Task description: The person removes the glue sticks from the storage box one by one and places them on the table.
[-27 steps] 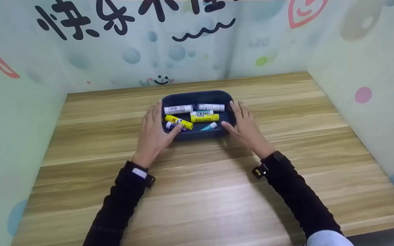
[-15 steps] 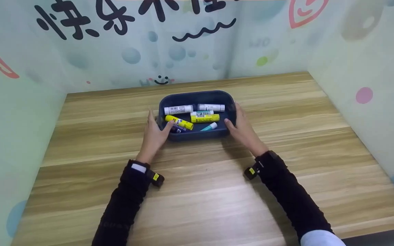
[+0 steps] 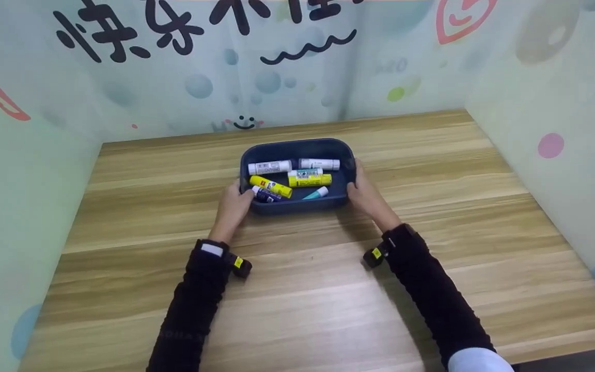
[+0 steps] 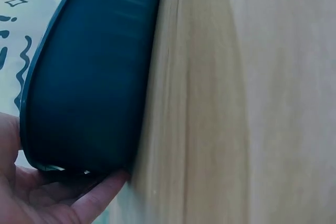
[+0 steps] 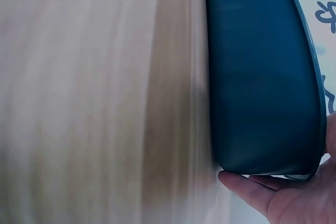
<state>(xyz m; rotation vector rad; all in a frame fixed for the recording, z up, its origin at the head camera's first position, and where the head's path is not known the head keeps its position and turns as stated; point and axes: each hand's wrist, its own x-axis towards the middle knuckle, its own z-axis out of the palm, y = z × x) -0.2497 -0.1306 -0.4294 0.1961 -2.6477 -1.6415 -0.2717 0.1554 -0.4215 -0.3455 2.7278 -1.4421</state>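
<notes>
A dark blue plastic bin (image 3: 302, 205) with rounded corners stands on the wooden table between the two hands. The left hand (image 3: 232, 211) grips its left end, thumb at the rim and fingers against the outer wall, as the left wrist view also shows. At the opposite end the right hand (image 3: 370, 197) holds the bin likewise, fingertips low on the wall in the right wrist view. Several glue sticks lie inside: a yellow one (image 3: 270, 186), a dark blue one with a white cap (image 3: 267, 195), a white one (image 3: 269, 167) and a teal one (image 3: 316, 193) among them.
The wood-grain table (image 3: 308, 289) reaches back to a printed wall sheet (image 3: 297, 77) close behind the bin. Pale side panels (image 3: 545, 170) border it left and right. Small wrist cameras (image 3: 240, 265) sit on both black sleeves.
Both hands have shifted from spread fingers over the bin's ends to a grip on its end walls. The thumbs have moved outward to the rim. The bin has hardly moved.
</notes>
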